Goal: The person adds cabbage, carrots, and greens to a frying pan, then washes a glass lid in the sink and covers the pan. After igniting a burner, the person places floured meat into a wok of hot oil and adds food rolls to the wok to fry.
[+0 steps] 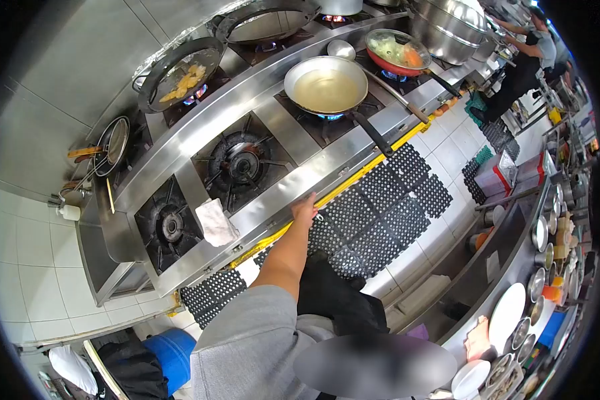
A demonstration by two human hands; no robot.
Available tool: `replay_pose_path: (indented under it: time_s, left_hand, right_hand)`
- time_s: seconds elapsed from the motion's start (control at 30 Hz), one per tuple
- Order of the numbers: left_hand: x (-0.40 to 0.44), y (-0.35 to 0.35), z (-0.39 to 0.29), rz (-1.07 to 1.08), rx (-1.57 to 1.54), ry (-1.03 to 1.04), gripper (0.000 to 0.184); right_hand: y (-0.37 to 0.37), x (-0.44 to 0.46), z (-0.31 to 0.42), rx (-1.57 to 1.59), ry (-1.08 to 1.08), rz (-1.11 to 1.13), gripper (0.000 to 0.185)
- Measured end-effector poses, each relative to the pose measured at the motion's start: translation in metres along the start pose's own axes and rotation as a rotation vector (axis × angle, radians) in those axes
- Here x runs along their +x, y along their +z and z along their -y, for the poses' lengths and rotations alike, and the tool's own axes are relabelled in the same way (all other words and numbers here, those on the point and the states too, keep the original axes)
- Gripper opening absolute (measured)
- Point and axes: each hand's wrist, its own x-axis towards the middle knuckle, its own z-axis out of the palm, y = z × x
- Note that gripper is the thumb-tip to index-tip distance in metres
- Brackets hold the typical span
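Observation:
My left hand (305, 210) reaches down to the front edge of the steel stove (273, 203), beside the yellow gas pipe (340, 190). Its fingers are bent in at the edge, and what they hold is hidden. A folded white cloth (217, 222) lies on the stove top to its left, between two unlit burners. The nearer unlit burner (243, 167) is up and left of the hand. Over a blue flame sits a frying pan (325, 85) with pale yellowish liquid, its black handle pointing toward the front edge. My right hand is out of view.
A red pan (397, 53) of vegetables and a black wok (183, 73) with yellow food stand over flames. A ladle (341, 49) rests behind the frying pan. Black perforated mats (380, 220) cover the floor. A counter with bowls (537, 283) runs along the right. Another person (523, 63) stands far right.

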Motion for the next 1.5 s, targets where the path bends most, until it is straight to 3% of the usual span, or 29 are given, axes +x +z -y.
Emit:
replay_pose_path:
  time_s: [0.07, 0.1, 0.2, 0.3, 0.37, 0.43, 0.5, 0.57, 0.6, 0.67, 0.7, 0.77, 0.8, 0.83, 0.9, 0.97, 1.07, 1.17, 1.23, 1.27, 1.37, 1.4, 1.5]
  left_hand:
    - [-0.007, -0.012, 0.006, 0.082, 0.110, -0.018, 0.046]
    - [-0.009, -0.022, 0.014, 0.142, 0.163, -0.004, 0.048]
    - [-0.065, -0.067, 0.012, 0.577, 0.522, -0.069, 0.046]
    - [-0.164, -0.133, -0.045, 0.903, 0.495, -0.311, 0.049]
    - [-0.197, -0.190, -0.094, 1.005, 0.482, -0.215, 0.046]
    - [-0.218, -0.253, -0.152, 0.760, 0.447, 0.049, 0.046]
    - [-0.212, -0.323, -0.204, 0.315, 0.377, 0.324, 0.033]
    - [-0.180, -0.395, -0.239, -0.129, 0.267, 0.505, 0.030]
    - [-0.142, -0.441, -0.250, -0.354, 0.414, 0.600, 0.029]
    - [-0.102, -0.500, -0.264, -0.777, 0.686, 0.702, 0.026]
    - [-0.092, -0.519, -0.279, -0.974, 0.807, 0.719, 0.025]
    - [-0.069, -0.554, -0.297, -1.021, 0.835, 0.609, 0.024]
    - [-0.054, -0.565, -0.306, -1.065, 0.861, 0.502, 0.023]
    - [-0.040, -0.577, -0.313, -1.034, 0.873, 0.464, 0.023]
    - [-0.008, -0.597, -0.325, -1.040, 1.068, 0.438, 0.022]
    - [0.006, -0.601, -0.336, -1.019, 1.020, 0.437, 0.021]
    - [0.046, -0.623, -0.350, -1.047, 1.173, 0.474, 0.020]
    - [0.036, -0.620, -0.369, -1.059, 1.102, 0.453, 0.022]
    - [0.009, -0.606, -0.389, -0.943, 1.182, 0.340, 0.027]
    - [0.008, -0.603, -0.391, -1.082, 1.164, 0.421, 0.028]
    - [0.043, -0.631, -0.389, -1.147, 1.270, 0.461, 0.027]
    - [0.041, -0.633, -0.395, -1.014, 1.312, 0.370, 0.024]
    - [0.041, -0.630, -0.407, -0.973, 1.326, 0.333, 0.023]
  right_hand:
    - [-0.001, 0.008, 0.003, 0.179, 0.189, 0.024, 0.018]
    - [-0.003, 0.008, 0.015, 0.171, 0.180, 0.042, 0.018]
    - [-0.010, 0.022, 0.055, 0.132, 0.308, 0.145, 0.022]
    - [-0.021, 0.061, 0.051, -0.033, 0.238, 0.246, 0.024]
    - [-0.022, 0.092, 0.051, -0.154, 0.165, 0.298, 0.025]
    - [-0.016, 0.126, 0.040, -0.299, 0.057, 0.337, 0.026]
    - [-0.011, 0.178, 0.004, -0.535, -0.153, 0.383, 0.027]
    - [0.006, 0.224, -0.016, -0.899, -0.502, 0.467, 0.028]
    - [0.012, 0.233, -0.007, -0.922, -0.729, 0.420, 0.027]
    - [0.022, 0.195, 0.089, -0.990, -1.192, 0.209, 0.027]
    - [0.035, 0.180, 0.127, -0.907, -1.004, 0.292, 0.026]
    - [0.060, 0.142, 0.194, -0.462, -0.240, 0.367, 0.025]
    - [0.078, 0.114, 0.232, -0.262, -0.017, 0.325, 0.025]
    - [0.091, 0.091, 0.260, -0.164, 0.075, 0.284, 0.024]
    - [0.109, 0.084, 0.278, -0.007, 0.101, 0.237, 0.026]
    - [0.131, 0.070, 0.304, -0.173, -0.005, 0.328, 0.029]
    - [0.155, 0.036, 0.346, -0.167, -0.028, 0.277, 0.030]
    - [0.159, 0.030, 0.343, -0.209, -0.064, 0.274, 0.028]
    - [0.153, 0.044, 0.319, -0.338, -0.102, 0.308, 0.022]
    - [0.150, 0.040, 0.319, -0.298, -0.002, 0.259, 0.022]
    - [0.149, 0.039, 0.302, -0.194, 0.150, 0.224, 0.022]
    - [0.148, 0.033, 0.302, -0.181, 0.194, 0.179, 0.022]
    - [0.147, 0.018, 0.302, -0.155, 0.249, 0.147, 0.022]
